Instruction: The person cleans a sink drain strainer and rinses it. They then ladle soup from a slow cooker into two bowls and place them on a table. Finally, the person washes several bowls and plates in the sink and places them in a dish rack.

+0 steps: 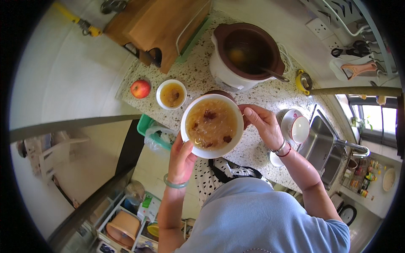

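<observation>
Both my hands hold a white bowl (210, 154) above the counter's front edge. It is nearly full of a pale, amber soup (213, 122) with dark reddish-brown pieces. My left hand (181, 162) grips its lower left side, the thumb near the rim. Fingers and thumb of my right hand (265, 126) close on the right side of the rim. A smaller white bowl (159, 95) of similar soup stands on the counter to the left, beside a red apple (140, 89). Behind the held bowl, a brown curved edge (220, 93) is mostly hidden.
Farther back stands a white slow cooker with a brown pot (276, 57), a ladle (276, 75) resting in its liquid. Stacked bowls (300, 129) sit right, near the steel sink (322, 143). Wooden cutting boards (162, 31) stand at the back left. A green bin (144, 125) is below the counter.
</observation>
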`<state>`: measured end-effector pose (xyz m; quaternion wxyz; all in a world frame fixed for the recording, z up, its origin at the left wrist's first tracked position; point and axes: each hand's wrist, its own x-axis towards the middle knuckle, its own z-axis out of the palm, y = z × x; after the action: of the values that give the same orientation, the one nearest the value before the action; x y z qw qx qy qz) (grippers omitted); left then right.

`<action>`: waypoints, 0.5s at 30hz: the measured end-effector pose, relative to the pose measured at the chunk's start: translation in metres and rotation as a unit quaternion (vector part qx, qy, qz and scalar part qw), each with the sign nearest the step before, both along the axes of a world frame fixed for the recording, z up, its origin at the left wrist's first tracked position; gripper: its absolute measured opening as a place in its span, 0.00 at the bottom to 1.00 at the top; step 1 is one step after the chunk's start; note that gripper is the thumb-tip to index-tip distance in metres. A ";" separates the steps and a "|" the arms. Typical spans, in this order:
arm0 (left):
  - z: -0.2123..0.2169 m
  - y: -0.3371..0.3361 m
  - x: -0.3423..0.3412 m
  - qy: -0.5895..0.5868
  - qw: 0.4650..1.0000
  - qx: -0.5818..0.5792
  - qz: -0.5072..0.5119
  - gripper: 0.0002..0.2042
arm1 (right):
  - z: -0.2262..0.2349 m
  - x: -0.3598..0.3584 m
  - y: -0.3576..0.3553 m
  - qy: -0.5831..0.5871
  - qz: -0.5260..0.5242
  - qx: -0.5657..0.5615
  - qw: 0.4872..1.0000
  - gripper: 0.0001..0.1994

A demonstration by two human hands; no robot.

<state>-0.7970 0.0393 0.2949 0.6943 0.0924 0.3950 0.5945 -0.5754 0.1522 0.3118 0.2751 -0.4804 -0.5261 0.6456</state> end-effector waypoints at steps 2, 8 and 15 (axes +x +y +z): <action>0.001 -0.010 0.000 0.007 1.000 0.012 0.009 0.26 | 0.001 -0.006 -0.002 0.009 0.004 0.014 1.000 0.16; 0.009 -0.058 0.015 0.013 0.997 0.031 0.066 0.25 | 0.011 -0.011 -0.027 -0.010 0.058 0.081 0.995 0.14; 0.017 -0.156 0.040 0.041 0.981 0.062 0.177 0.23 | 0.027 -0.025 -0.096 0.016 0.130 0.122 0.984 0.12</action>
<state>-0.7567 -0.1170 0.3122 0.5541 0.0883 0.3953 0.7273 -0.6006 0.0557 0.3390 0.2537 -0.3605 -0.6543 0.6144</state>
